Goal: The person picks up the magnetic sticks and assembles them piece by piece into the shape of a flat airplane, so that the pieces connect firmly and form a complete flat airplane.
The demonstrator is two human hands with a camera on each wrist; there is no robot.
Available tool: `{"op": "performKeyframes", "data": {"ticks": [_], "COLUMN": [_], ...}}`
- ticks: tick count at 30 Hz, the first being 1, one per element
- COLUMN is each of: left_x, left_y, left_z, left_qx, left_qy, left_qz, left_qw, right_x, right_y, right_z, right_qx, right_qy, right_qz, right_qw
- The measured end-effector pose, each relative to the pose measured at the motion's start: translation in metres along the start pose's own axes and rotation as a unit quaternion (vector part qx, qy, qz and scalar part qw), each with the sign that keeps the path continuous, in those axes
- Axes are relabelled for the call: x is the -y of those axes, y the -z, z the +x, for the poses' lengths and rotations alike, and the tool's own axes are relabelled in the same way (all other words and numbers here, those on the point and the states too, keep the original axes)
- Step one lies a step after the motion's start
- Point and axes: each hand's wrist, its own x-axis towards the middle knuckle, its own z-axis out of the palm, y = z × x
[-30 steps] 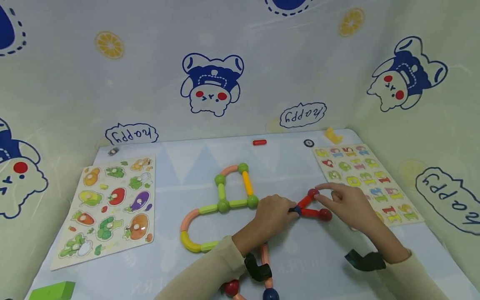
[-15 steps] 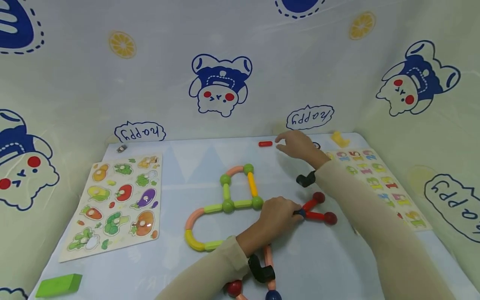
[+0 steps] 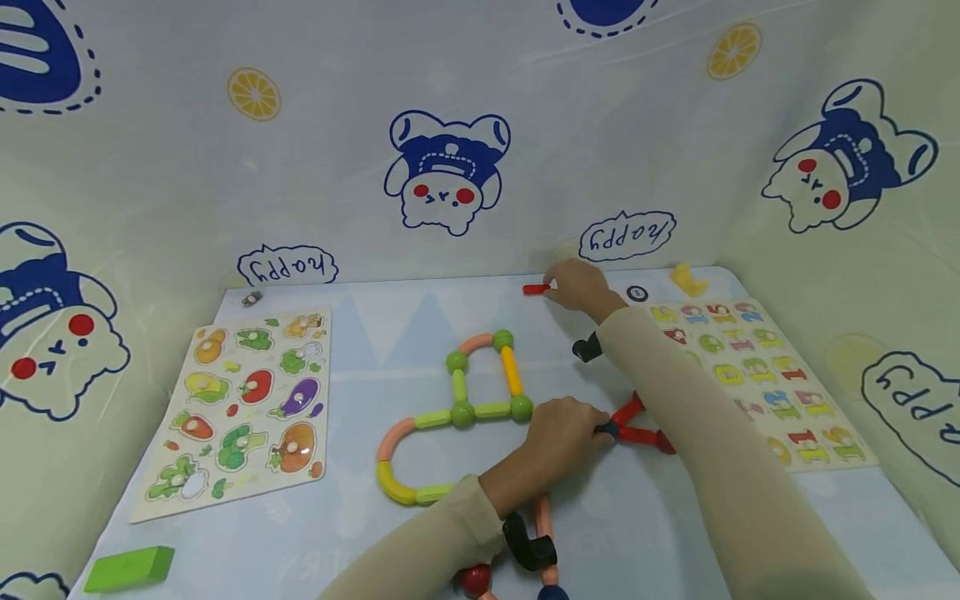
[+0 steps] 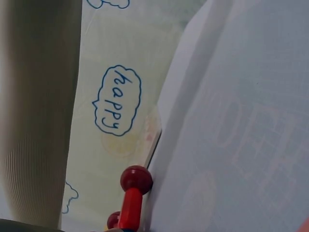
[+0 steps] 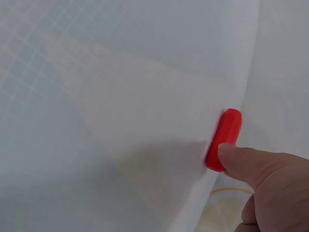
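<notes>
Near the table's middle my left hand [image 3: 562, 437] grips the dark blue end [image 3: 610, 430] of a stick-and-ball building piece. Two red sticks [image 3: 636, 436] fork out from that end to the right. A dark red ball [image 4: 136, 180] caps one of them in the left wrist view; the right sleeve partly covers the balls in the head view. At the table's far edge my right hand [image 3: 579, 287] pinches a short red building stick [image 5: 225, 140], thumb laid on its near end. The stick lies at the table edge, and the fingers behind it are hidden.
A figure of green balls [image 3: 462, 414] and coloured sticks lies left of my left hand. A vegetable puzzle board [image 3: 247, 400] lies left, a number puzzle board [image 3: 750, 379] right. A green block [image 3: 129, 569], black ring [image 3: 637, 293] and yellow piece [image 3: 687, 281] lie around.
My right hand has left the red ball of the forked piece, reached to the far edge and taken hold of the loose red stick. My left hand keeps its grip. The view has shifted slightly.
</notes>
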Motion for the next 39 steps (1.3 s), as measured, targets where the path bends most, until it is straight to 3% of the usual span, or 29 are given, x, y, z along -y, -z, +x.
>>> {"op": "performKeyframes", "data": {"ticks": [5,9,15,19,26,33,39], "left_x": [0.001,0.001,-0.001,0.001,0.002,0.001,-0.002], "left_y": [0.000,-0.003,-0.007,-0.007,-0.003,-0.002,-0.004], "left_z": [-0.001,-0.001,0.000,0.000,0.001,0.001,0.002], "left_qx": [-0.010,-0.012,-0.018,-0.017,0.003,0.013,0.011], "left_qy": [-0.006,-0.011,-0.022,-0.018,-0.006,0.000,0.011], "left_qz": [-0.007,-0.014,-0.012,-0.015,-0.032,-0.034,-0.022], "left_qw": [0.9999,0.9998,0.9995,0.9996,0.9995,0.9993,0.9996], "right_x": [0.003,0.004,0.001,-0.004,-0.024,-0.048,-0.049], "right_y": [-0.009,-0.016,-0.016,-0.008,0.001,-0.024,-0.050], "right_z": [0.001,-0.001,-0.024,-0.061,-0.154,-0.237,-0.271], "right_qx": [-0.025,-0.016,-0.050,-0.085,-0.117,-0.193,-0.221], "right_qy": [-0.003,-0.010,-0.023,-0.035,-0.071,-0.129,-0.194], "right_qz": [0.021,0.020,0.040,0.065,0.106,0.147,0.189], "right_qw": [0.999,1.000,0.998,0.994,0.985,0.962,0.937]}}
